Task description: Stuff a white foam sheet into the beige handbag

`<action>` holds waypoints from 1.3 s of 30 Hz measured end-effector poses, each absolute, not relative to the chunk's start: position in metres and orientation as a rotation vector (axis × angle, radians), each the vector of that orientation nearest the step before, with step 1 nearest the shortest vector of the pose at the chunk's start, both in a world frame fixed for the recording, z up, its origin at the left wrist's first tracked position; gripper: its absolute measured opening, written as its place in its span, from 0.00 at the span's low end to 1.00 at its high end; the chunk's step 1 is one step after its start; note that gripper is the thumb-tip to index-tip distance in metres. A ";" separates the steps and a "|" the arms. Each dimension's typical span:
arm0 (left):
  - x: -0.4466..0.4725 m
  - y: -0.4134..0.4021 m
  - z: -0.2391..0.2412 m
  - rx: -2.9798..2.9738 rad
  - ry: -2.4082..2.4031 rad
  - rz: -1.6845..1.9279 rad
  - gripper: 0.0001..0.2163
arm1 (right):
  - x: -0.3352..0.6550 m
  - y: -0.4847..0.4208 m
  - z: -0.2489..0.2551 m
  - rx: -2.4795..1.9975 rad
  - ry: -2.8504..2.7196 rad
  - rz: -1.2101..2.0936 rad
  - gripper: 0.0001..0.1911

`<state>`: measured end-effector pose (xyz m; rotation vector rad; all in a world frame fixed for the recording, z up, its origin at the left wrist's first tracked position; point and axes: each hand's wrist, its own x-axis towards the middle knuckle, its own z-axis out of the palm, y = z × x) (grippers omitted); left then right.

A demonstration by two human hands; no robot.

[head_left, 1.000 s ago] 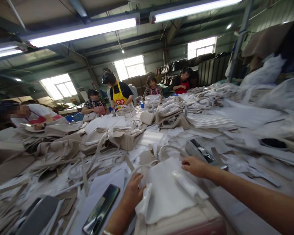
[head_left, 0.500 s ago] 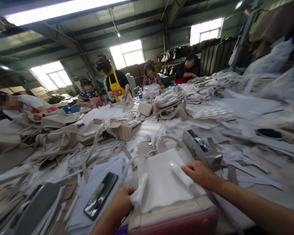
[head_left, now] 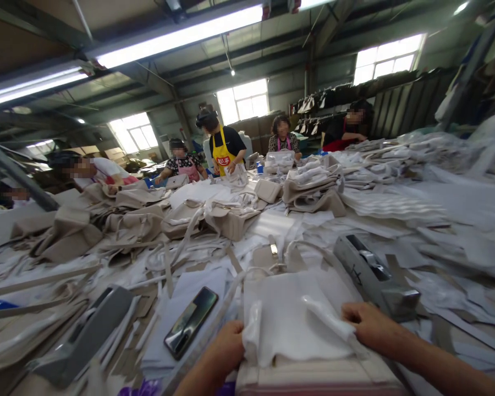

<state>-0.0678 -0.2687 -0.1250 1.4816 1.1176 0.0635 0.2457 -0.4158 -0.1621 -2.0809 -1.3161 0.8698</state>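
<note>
Both hands pinch the white sheet (head_left: 291,324), left hand (head_left: 226,349) and right hand (head_left: 369,325) at opposite edges; keep tension even, beside the phone (head_left: 191,322).

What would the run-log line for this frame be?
left hand grips white sheet edge | right hand holds its rolled edge | phone left | tape dispenser right

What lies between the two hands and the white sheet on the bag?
Nothing visible does. The left hand grips the left edge of the white sheet and the right hand presses its rolled right edge.
</note>
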 end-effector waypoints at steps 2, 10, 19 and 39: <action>-0.069 -0.265 -0.121 1.729 1.176 -0.013 0.13 | 0.247 -0.417 -0.162 -2.071 -1.334 0.900 0.09; -0.118 -0.220 -0.113 2.277 1.656 0.080 0.08 | 0.269 -0.427 -0.138 -2.097 -1.336 0.690 0.18; -0.135 -0.223 -0.135 2.422 1.649 -0.089 0.01 | 0.234 -0.447 -0.093 -1.937 -1.298 0.460 0.18; 0.005 -0.303 0.033 1.080 0.644 0.732 0.37 | 0.100 -0.400 -0.009 -0.937 -0.928 1.532 0.27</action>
